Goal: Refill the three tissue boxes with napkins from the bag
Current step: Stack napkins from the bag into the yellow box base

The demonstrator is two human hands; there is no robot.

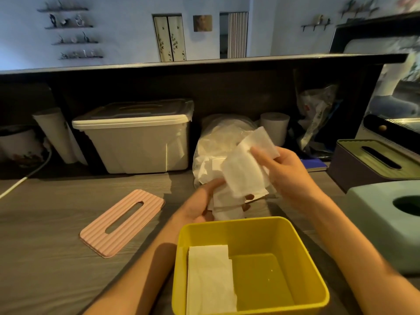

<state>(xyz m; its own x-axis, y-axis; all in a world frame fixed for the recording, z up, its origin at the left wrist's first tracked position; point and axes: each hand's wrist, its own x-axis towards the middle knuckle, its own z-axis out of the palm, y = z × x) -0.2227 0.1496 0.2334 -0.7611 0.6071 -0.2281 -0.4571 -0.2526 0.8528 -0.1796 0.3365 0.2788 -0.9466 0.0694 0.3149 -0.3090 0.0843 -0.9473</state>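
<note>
An open yellow tissue box (304, 253) stands at the near edge with a few white napkins (209, 278) lying in its left half. Its pink ribbed lid (122, 221) lies flat on the table to the left. Above the box, my left hand (200, 203) holds a bundle of white napkins (241, 176) from below. My right hand (286, 173) pinches the same bundle from the right. Behind them sits the clear plastic bag (213, 142) of napkins. A purple box with a green slotted lid (377, 160) and a pale teal box (386, 221) stand at the right.
A lidded beige storage bin (136, 137) and a paper roll (275, 126) stand against the dark back panel. A white cable (27, 176) crosses the table at the left. More plastic bags (318, 114) are at the back right.
</note>
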